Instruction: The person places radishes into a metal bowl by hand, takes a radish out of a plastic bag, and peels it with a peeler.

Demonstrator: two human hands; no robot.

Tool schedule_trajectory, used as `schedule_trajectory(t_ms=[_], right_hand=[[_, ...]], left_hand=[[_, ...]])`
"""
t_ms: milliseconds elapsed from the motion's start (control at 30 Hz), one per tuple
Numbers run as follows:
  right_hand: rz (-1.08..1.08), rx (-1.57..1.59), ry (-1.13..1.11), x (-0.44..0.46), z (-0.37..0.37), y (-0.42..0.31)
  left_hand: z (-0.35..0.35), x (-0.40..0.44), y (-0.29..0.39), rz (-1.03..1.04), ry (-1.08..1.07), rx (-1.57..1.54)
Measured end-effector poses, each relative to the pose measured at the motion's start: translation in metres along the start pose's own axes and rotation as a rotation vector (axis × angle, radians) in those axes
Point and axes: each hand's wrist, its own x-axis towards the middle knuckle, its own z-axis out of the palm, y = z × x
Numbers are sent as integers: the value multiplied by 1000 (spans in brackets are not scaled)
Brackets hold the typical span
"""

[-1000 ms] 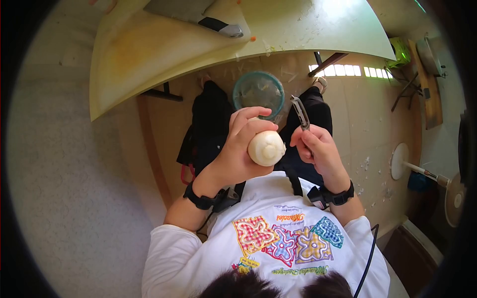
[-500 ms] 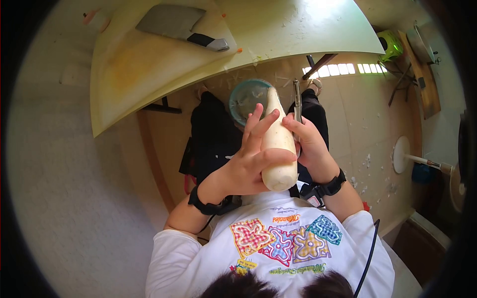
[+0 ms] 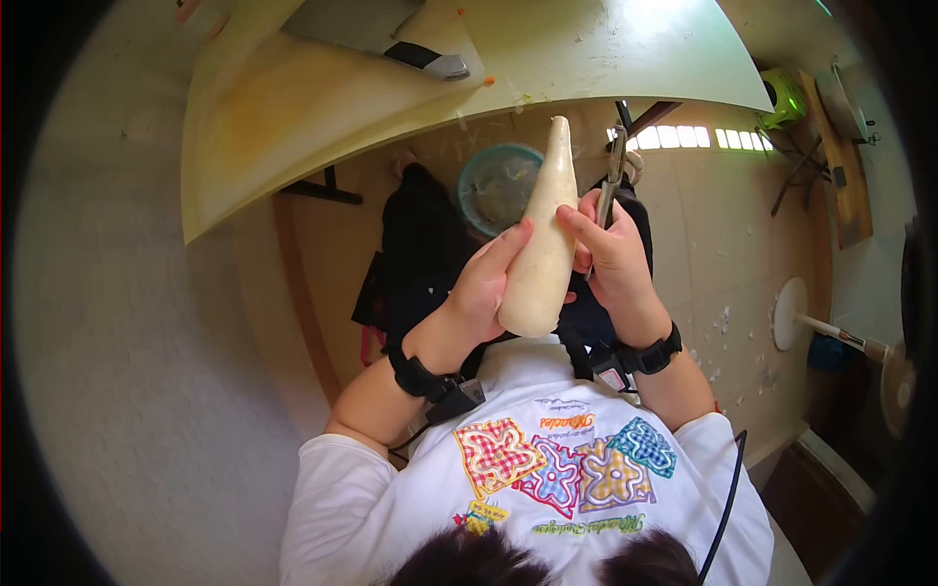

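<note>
Tiled floor (image 3: 723, 225) runs under and around the pale table (image 3: 606, 68) ahead of the person. Off to the table's right is a white fan (image 3: 840, 338). Below the table's near edge I can see a round teal bin (image 3: 462, 195), its view partly blocked by a white radish (image 3: 544, 249). On the table's left part lies a cleaver (image 3: 363, 27), handle angled toward the near edge. The radish is up in both hands, short of the table, thin tip toward it. The left hand (image 3: 481, 288) is curled round the thick end, thumb laid along the side. The right hand (image 3: 620, 256) rests its thumb against the radish, bent fingers gripping a metal peeler (image 3: 608, 193) that points tableward.
</note>
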Motion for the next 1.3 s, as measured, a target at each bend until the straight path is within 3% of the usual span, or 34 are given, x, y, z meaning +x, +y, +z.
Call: schedule_trajectory(t_ms=[67,200,367,500,600,933,1300], right_hand=[[36,-127,-25,1,-1,-2],[78,-436,1,4,-4,-4],[-146,-756,16,-12,-25,10],[-82,-937,-199,-45,-45,1],[-239,-1119,-317,-65,-39,-3],[-471,-1233,-457,-53,-14,7],[-511,-1273,-430,-46,0,-4]], left_hand=[[6,-1,6,-72,96,-67],[-9,-1,0,-117,93,-122],[-19,-2,-8,-143,348,-381],[-30,-5,-7,-65,470,-415],[-33,-7,-7,-13,514,-418],[-38,-18,-27,-35,533,-484],[-28,-15,-13,10,523,-399]])
